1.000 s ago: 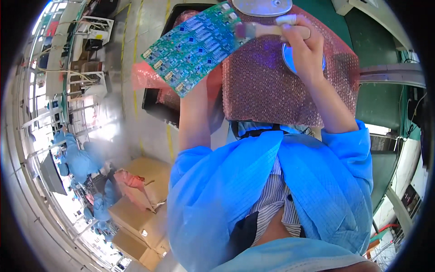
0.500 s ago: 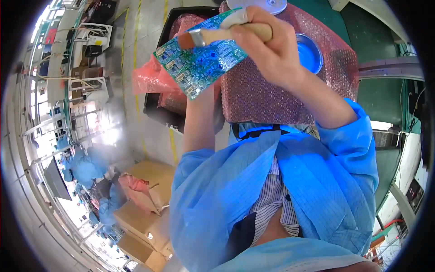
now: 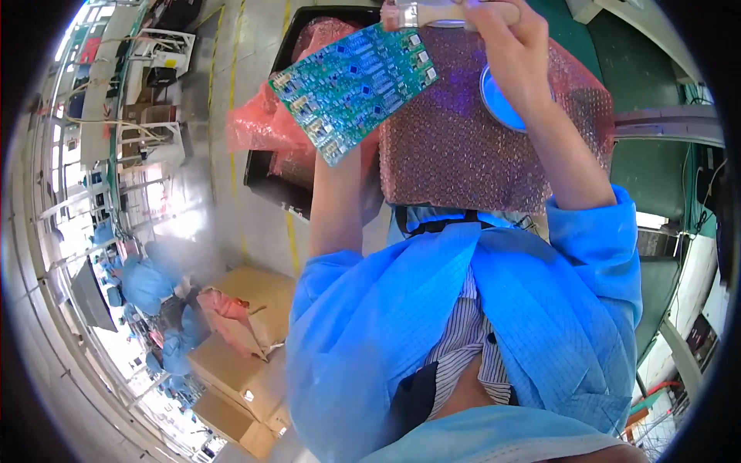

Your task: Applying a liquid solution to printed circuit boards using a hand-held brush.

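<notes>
A green circuit board (image 3: 359,89) is held up, tilted, over the left edge of the work surface. My left forearm (image 3: 337,197) rises behind it; the left hand supports it from the back, its fingers hidden by the board. White connectors line the board's lower-left and right ends. In my right hand (image 3: 515,58), fingers closed round the wooden handle, is a flat brush (image 3: 444,15). Its bristles are beyond the board's upper right corner, apart from its face. Below the right hand, a round dish (image 3: 500,100) glows blue, partly covered by the hand and wrist.
Pink bubble wrap (image 3: 455,166) covers the work surface. At its left stands a black bin (image 3: 258,174) with more pink wrap (image 3: 262,127) hanging over its side. Cardboard boxes (image 3: 231,359) stand at lower left. Farther left, people in blue (image 3: 150,285) are near benches.
My right hand has moved up and right with the brush, off the board's face and past its upper right corner. The board has shifted slightly and now shows more of its surface.
</notes>
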`<state>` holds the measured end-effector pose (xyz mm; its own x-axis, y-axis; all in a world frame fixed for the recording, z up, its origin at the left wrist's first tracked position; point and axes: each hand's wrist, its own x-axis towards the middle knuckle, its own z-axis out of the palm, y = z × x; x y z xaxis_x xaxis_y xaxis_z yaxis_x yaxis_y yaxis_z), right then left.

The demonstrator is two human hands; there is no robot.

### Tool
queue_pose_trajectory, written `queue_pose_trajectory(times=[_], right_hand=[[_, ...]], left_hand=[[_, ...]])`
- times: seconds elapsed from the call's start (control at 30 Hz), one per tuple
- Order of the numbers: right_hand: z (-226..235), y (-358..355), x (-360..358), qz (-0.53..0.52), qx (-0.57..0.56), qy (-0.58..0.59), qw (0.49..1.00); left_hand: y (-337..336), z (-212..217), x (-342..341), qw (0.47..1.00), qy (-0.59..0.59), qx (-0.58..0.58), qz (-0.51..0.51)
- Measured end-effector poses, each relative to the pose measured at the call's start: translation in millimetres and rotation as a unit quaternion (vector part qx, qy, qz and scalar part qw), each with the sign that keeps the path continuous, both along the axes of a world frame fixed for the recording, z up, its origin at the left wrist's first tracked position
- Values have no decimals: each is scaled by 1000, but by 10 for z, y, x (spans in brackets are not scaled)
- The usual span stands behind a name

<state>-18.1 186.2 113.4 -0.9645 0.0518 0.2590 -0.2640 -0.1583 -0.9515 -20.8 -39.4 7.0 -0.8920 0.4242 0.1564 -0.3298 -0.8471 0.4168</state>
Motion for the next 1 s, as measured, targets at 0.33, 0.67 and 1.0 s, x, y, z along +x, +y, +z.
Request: queue_pose_trajectory(times=[0.33,0.67,1.0], right_hand=[[-251,-19,182,7,125,122,985],[-242,-66,393,42,49,24,998],[-332,41,329,11,115,48,992]], left_hand=[[125,317,61,976,79,-121,163],[-63,99,-1,947,108,-186,238],[126,378,117,977,2,-104,186]])
